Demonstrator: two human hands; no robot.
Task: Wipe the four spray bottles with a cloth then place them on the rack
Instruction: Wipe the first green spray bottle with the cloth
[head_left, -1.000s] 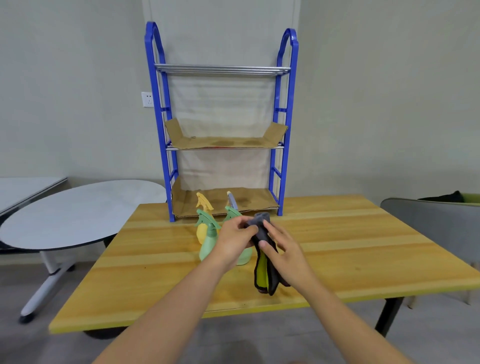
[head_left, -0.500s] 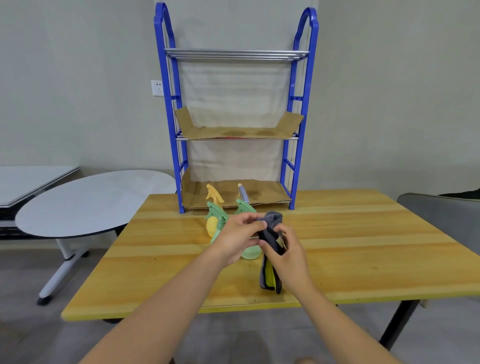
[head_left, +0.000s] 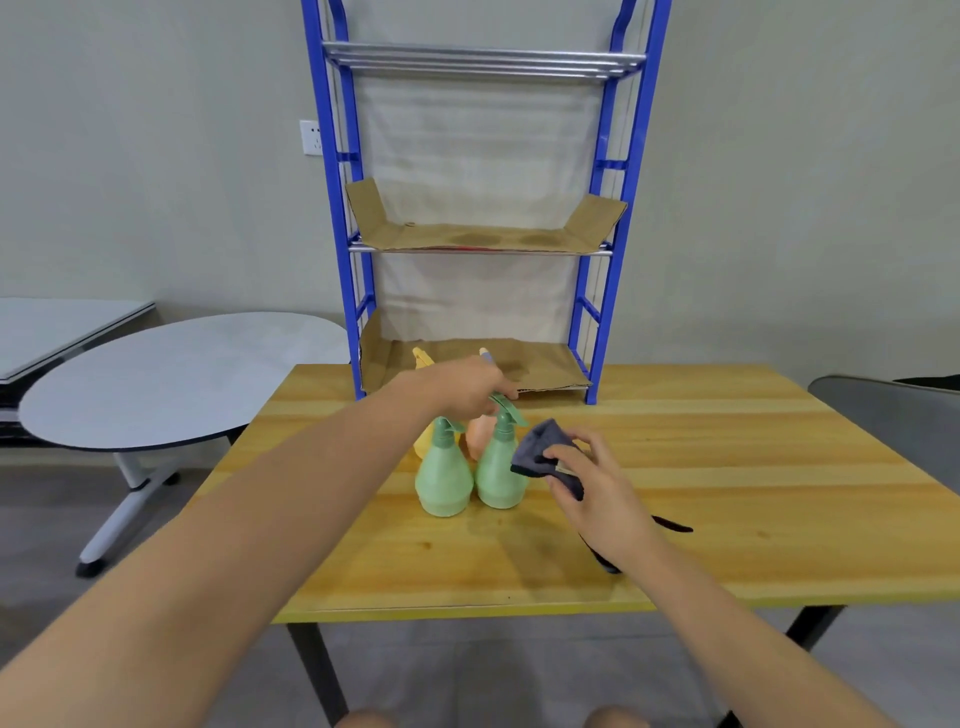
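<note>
Four spray bottles stand together on the wooden table (head_left: 727, 467). Two green bottles (head_left: 443, 480) (head_left: 500, 475) are in front; a yellow bottle (head_left: 423, 444) and a peach bottle (head_left: 480, 436) are behind them. My left hand (head_left: 462, 387) reaches over them, its fingers curled round the peach bottle's head, whose purple nozzle shows above the knuckles. Just right of the green bottles, my right hand (head_left: 597, 488) holds a bunched grey cloth (head_left: 543, 452). The blue rack (head_left: 597, 312) stands behind, with cardboard on its lower two shelves.
A round white table (head_left: 171, 374) sits to the left, with another white table (head_left: 62, 322) behind it. A grey chair back (head_left: 893, 415) is at the right edge. A wall socket (head_left: 310, 136) is left of the rack.
My left hand has let go of the cloth and moved up and back onto the rear bottles. My right hand has moved right with the cloth. The two green bottles now show in full.
</note>
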